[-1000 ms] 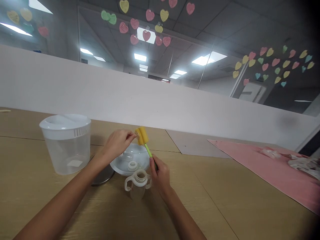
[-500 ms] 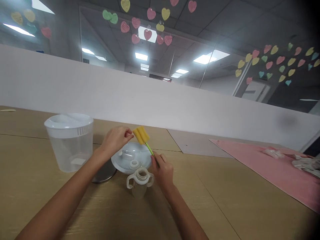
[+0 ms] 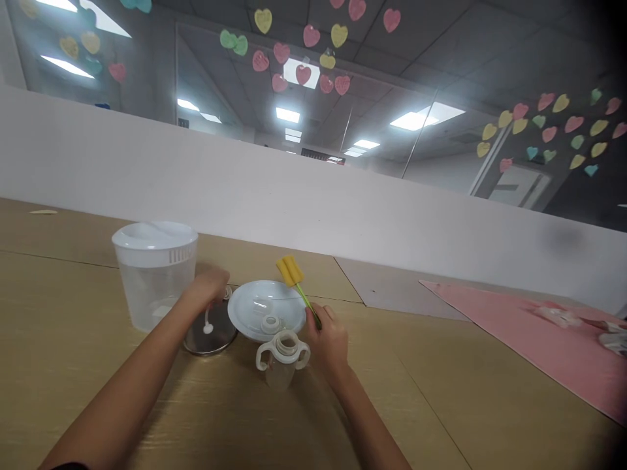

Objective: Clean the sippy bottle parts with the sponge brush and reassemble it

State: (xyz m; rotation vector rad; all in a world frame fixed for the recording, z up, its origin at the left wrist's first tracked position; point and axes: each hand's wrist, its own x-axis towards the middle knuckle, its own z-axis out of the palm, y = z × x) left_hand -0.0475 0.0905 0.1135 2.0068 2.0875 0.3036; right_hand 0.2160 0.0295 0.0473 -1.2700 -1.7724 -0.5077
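The right hand (image 3: 329, 343) is clamped on a sponge brush (image 3: 290, 271) above the wooden table (image 3: 416, 391); the left hand's (image 3: 206, 287) grip cannot be told. Paper hearts (image 3: 304, 37) hang beyond the table.

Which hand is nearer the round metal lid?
Left. The left hand is just over the far edge of the round metal lid; the right hand is off to its right, past the white dish.

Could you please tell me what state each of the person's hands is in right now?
Left hand: curled just above the steel lid; whether it holds anything cannot be told.
Right hand: closed, holding the sponge brush by its green handle.
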